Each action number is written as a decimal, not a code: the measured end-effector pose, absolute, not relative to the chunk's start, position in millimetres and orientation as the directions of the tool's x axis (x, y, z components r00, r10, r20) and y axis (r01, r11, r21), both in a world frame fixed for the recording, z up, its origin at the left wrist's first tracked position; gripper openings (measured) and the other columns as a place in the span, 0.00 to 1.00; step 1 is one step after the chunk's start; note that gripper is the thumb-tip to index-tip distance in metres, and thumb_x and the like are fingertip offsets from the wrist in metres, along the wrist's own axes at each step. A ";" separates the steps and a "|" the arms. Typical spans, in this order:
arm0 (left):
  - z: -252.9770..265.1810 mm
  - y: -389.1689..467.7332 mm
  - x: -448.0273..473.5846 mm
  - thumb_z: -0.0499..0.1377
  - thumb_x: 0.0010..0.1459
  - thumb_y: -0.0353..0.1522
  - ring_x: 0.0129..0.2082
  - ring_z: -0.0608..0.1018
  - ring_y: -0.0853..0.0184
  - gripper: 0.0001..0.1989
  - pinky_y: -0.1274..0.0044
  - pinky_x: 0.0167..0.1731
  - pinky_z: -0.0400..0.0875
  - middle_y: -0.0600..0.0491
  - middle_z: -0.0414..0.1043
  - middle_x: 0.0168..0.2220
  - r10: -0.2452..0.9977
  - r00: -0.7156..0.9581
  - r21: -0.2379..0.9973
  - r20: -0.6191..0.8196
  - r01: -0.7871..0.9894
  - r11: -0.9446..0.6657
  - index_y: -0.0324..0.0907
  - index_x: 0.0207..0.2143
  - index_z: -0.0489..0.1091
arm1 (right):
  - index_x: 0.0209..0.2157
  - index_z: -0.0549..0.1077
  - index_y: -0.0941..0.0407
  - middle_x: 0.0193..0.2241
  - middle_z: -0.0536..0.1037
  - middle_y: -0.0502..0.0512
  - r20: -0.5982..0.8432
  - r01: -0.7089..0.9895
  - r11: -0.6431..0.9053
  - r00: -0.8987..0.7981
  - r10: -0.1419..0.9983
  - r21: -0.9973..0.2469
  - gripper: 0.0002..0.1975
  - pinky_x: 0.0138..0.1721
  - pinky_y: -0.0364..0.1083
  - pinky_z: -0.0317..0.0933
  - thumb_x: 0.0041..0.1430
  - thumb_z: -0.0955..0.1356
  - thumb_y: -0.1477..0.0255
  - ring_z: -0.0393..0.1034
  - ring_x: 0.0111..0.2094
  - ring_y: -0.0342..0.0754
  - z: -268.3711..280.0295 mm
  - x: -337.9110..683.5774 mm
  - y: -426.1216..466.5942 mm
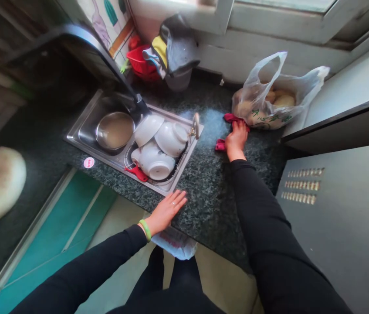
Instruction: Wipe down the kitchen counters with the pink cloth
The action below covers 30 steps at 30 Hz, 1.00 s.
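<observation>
My right hand (236, 138) presses a dark red cloth (221, 145) onto the dark speckled countertop (204, 183), just in front of a clear plastic bag (271, 107) with round, pale brown produce inside. The cloth sticks out on both sides of the hand. My left hand (167, 211) rests flat on the counter's front edge, fingers stretched and nothing in it, close to the sink's near corner. A ring and a green bangle show on that side.
The steel sink (84, 131) holds a metal pot (115, 131) with cloudy liquid and stacked white bowls (158, 161). A red-handled tool (137, 173) lies at the rim. Behind stand a red basket (141, 61) and a grey cloth (181, 50). A grey cabinet (344, 209) borders the right.
</observation>
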<state>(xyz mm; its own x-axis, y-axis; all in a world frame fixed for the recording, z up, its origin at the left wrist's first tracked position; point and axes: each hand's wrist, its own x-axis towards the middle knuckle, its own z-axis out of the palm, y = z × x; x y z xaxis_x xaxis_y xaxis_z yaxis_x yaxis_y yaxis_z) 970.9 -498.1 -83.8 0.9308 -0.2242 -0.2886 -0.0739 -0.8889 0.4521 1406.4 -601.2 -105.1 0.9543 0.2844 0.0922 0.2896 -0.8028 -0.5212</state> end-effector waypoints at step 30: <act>-83.4 -498.6 975.2 0.62 0.39 0.17 0.77 0.38 0.54 0.62 0.57 0.75 0.43 0.38 0.37 0.77 -0.214 0.927 0.429 -0.309 -0.065 -0.901 0.39 0.76 0.38 | 0.57 0.73 0.67 0.64 0.68 0.77 0.202 0.276 -0.762 0.960 0.193 -0.587 0.27 0.69 0.65 0.50 0.56 0.60 0.86 0.58 0.67 0.55 -131.0 1395.0 -659.9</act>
